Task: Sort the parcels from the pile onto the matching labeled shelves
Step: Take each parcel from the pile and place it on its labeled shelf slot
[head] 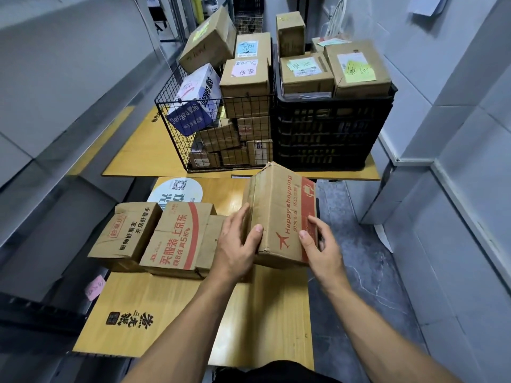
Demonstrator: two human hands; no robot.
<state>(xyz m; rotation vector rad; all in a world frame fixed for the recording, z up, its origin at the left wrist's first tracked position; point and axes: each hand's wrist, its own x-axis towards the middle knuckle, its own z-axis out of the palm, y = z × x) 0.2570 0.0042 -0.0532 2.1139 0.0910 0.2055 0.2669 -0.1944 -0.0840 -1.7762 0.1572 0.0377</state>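
Observation:
A brown carton printed "Happy shopping" (284, 214) is tilted up above the yellow table (257, 308). My left hand (237, 244) grips its near left edge, thumb on top. My right hand (320, 244) grips its near right corner. Two more brown parcels lie to the left on the table: one with red print (177, 239) and one with black print (127, 233). Farther back, a wire basket (215, 134) and a black plastic crate (331, 128) are stacked with labeled parcels.
Grey metal shelving (55, 120) runs along the left side, with a pink label (95, 286) on a lower shelf edge. A tiled wall (456, 134) closes the right side. Grey floor (359, 272) shows between table and wall. A second yellow table (143, 150) carries the basket and crate.

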